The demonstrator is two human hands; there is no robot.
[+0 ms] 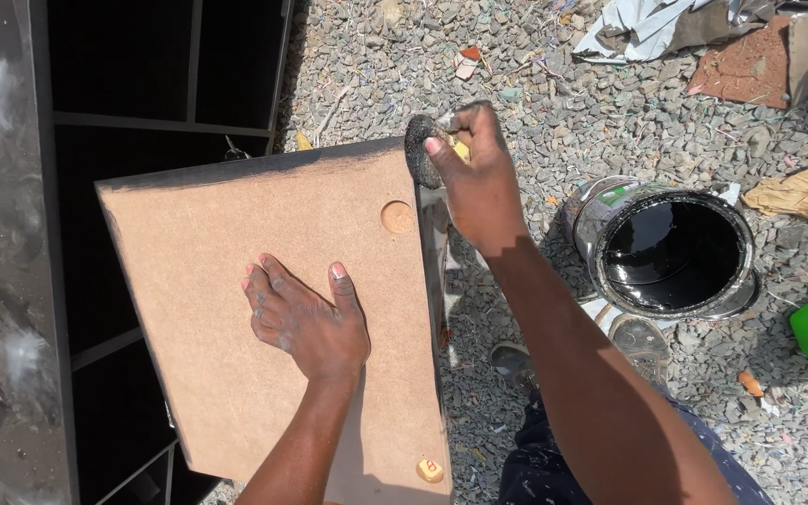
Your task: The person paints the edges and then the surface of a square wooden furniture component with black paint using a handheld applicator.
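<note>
Left hand (306, 318) lies flat, fingers spread; right hand (474, 173) is clenched, arm outstretched.

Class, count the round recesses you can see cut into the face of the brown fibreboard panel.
2. One empty round recess lies near the brown fibreboard panel's upper right corner; a second round recess near its lower right corner holds a yellowish fitting. The left hand may hide others.

Outdoor gravel (610, 112) paint yard, open can (670, 251)

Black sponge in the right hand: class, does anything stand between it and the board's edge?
Nothing visible does. The right hand presses the black sponge directly against the top corner of the brown board, which the left hand holds flat.
</note>
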